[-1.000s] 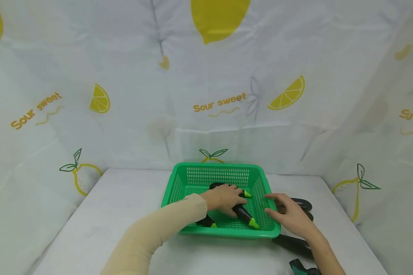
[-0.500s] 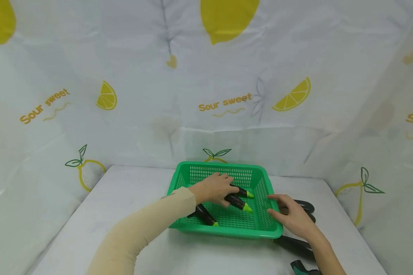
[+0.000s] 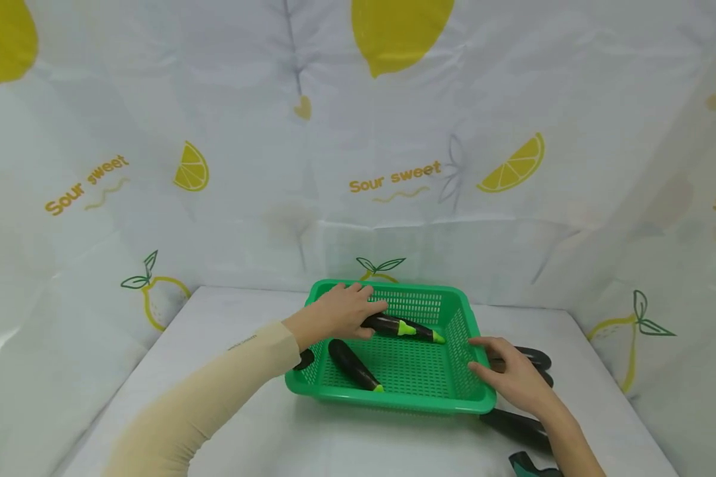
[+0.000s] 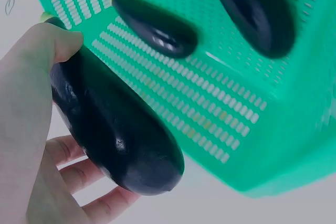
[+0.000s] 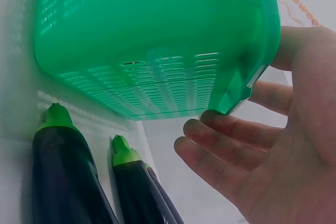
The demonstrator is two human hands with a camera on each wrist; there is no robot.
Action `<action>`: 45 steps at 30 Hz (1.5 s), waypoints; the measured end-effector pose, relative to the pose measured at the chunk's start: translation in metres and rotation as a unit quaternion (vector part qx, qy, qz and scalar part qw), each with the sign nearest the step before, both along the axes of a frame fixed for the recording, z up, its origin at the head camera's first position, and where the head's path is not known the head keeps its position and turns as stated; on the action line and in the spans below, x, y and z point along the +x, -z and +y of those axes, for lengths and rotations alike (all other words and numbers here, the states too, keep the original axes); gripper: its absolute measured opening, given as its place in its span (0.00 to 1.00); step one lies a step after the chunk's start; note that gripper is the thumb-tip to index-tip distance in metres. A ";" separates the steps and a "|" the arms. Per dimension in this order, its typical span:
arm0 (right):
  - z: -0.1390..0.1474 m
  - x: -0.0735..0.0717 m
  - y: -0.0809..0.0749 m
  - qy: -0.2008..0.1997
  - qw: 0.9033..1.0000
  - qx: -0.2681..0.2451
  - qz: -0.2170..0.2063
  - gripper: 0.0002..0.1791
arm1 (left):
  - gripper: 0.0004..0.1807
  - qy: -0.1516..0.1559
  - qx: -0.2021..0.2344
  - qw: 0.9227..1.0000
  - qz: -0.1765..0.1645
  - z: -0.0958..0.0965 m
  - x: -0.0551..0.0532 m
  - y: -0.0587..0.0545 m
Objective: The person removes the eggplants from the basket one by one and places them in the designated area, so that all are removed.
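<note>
My left hand (image 3: 341,311) holds a dark purple eggplant (image 4: 115,124) with a green stem end, thumb on top and fingers curled beneath. It is held over the back of a green perforated plastic basket (image 3: 393,400). Behind the held one, another eggplant (image 3: 427,331) lies inside, and a third eggplant (image 3: 353,366) lies at the front left. My right hand (image 3: 509,371) grips the basket's right rim. In the right wrist view, its thumb goes behind the rim and its fingers (image 5: 226,145) curl under the outer side.
Several eggplants (image 3: 518,427) lie on the white table (image 3: 232,377) right of the basket, partly hidden by the right arm. A black and green object (image 3: 527,464) sits at the front right. A lemon-print sheet (image 3: 262,132) hangs behind. A dark rounded thing (image 3: 304,360) shows under the left forearm.
My left hand has moved left and back within the basket, taking the eggplant with it. The front-left eggplant is now uncovered. My right hand stays at the rim.
</note>
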State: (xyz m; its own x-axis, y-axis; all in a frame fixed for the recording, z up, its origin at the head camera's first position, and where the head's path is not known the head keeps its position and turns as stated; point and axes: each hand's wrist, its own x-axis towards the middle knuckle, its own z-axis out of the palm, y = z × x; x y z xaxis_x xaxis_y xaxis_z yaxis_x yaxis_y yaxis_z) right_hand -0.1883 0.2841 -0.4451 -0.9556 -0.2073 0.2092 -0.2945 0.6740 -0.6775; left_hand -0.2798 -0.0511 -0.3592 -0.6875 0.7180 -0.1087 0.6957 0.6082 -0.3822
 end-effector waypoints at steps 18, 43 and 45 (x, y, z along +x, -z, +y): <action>0.000 -0.001 0.000 -0.004 1.000 0.001 0.005 0.28 | 0.27 -0.075 0.078 0.994 0.027 -0.102 -0.010 -0.019; -0.001 -0.001 0.002 0.004 1.000 0.003 0.001 0.28 | 0.20 -0.215 0.169 0.961 -0.029 -0.186 -0.026 0.026; -0.001 -0.001 0.002 0.005 1.000 0.004 0.003 0.28 | 0.20 -0.222 0.170 0.960 -0.034 -0.188 -0.027 0.031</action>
State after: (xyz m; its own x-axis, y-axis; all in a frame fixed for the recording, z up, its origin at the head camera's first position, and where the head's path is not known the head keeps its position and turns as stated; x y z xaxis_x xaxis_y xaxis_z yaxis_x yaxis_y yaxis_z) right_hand -0.1892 0.2832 -0.4474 -0.9566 -0.1993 0.2125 -0.2911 0.6822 -0.6707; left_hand -0.3070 -0.2395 -0.3901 -0.9334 0.3581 0.0242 0.3556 0.9318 -0.0722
